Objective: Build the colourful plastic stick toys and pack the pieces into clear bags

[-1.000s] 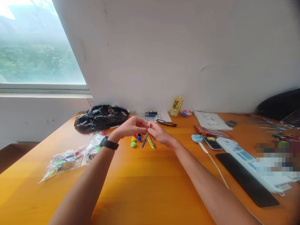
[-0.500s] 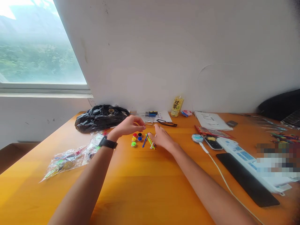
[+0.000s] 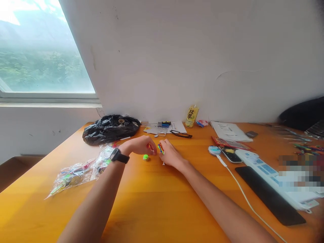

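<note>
My right hand [image 3: 170,152] is closed round a small bundle of coloured plastic arrow-shaped sticks [image 3: 160,148]; blue, yellow, green and red show at its fingertips. Below it the tip of a white stick [image 3: 163,163] juts out. My left hand [image 3: 141,145], with a black watch [image 3: 119,156] on the wrist, curls its fingers down just left of the right hand. A little red shows among those fingers, but what they hold is hidden. A bright green round piece [image 3: 145,157] sits on the table under the left hand. The other coloured round pieces are out of sight.
Left lies a clear bag of small coloured parts [image 3: 78,173], behind it a black plastic bag [image 3: 108,130]. Glasses [image 3: 181,134], a screwdriver [image 3: 164,124] and a yellow bottle [image 3: 191,116] are at the back. A white cable [image 3: 243,192] and a black slab [image 3: 269,195] lie right.
My right hand has gathered the coloured sticks off the table. My left hand has come down and curled over the round pieces; only the green one still shows.
</note>
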Motion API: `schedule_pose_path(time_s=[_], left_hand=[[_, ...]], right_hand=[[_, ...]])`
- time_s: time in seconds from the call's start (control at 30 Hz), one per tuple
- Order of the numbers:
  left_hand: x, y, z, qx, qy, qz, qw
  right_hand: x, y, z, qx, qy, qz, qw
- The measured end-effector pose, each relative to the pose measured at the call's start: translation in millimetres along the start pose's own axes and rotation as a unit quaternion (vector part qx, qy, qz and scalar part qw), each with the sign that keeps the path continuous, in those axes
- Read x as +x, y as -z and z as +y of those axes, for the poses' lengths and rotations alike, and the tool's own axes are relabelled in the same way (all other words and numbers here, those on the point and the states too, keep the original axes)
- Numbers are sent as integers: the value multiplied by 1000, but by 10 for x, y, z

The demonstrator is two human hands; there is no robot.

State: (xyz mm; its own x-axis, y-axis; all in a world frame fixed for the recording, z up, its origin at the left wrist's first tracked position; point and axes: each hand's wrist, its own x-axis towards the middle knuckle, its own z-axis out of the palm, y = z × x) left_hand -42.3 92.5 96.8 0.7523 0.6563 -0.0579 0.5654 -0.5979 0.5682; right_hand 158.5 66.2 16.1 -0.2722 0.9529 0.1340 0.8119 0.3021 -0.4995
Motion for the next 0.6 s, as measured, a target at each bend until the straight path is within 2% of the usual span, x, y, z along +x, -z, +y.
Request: schedule_pose_path(time_s=[0.23, 0.33, 0.5, 0.6], left_hand=[[67, -100, -7, -4, 35, -53, 998], [92, -146, -26, 1, 34, -54, 998], [74, -88, -71, 20, 13, 8, 1000], [55, -17, -124, 30, 7, 72, 997]], right_hand=[[47, 92, 87, 57, 7, -18, 998], [61, 101, 105, 77, 17, -18, 997], [93, 143, 93, 112, 38, 6, 993], [85, 232, 69, 74, 40, 30, 996]])
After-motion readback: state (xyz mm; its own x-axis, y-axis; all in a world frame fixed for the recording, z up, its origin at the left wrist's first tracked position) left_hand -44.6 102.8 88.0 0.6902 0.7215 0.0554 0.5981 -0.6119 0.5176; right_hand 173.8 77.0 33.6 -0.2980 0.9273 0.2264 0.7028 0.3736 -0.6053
